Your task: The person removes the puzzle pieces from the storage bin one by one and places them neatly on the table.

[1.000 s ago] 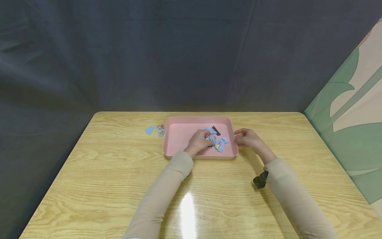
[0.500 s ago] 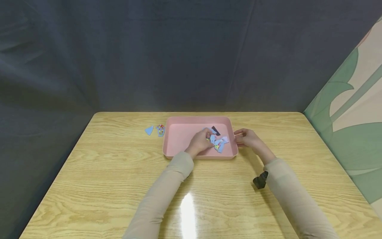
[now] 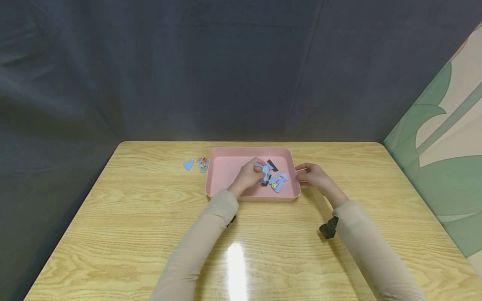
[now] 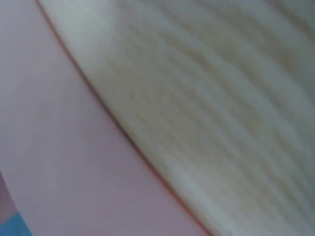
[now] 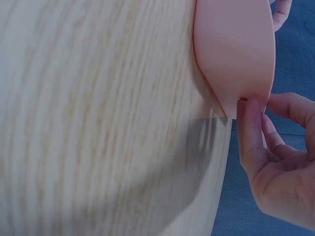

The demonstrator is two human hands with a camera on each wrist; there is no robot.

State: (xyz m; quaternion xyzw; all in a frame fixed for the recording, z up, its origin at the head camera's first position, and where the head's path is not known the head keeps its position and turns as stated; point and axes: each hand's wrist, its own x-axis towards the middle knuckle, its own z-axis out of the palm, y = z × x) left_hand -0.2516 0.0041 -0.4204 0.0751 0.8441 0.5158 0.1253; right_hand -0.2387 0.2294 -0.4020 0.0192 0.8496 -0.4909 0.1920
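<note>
My left hand is inside the pink tray, its fingertips pinching a light-blue puzzle piece. Other pieces lie just beyond and below it: a dark strip and a blue piece with coloured print. From the right, my right hand holds the tray's end wall. In the right wrist view, bent fingers of this hand lie against the outer wall, and one digit meets the rim. The left wrist view shows only the blurred tray wall and a blue corner of a piece.
Left of the tray, a plain blue piece and a multicoloured piece lie on the wooden table. A dark curtain hangs behind the table. Patterned fabric borders the right side.
My left hand has shifted slightly left and turned, with the light-blue piece at its fingertips; dark pieces beneath now show. My right hand stays at the tray's right end.
</note>
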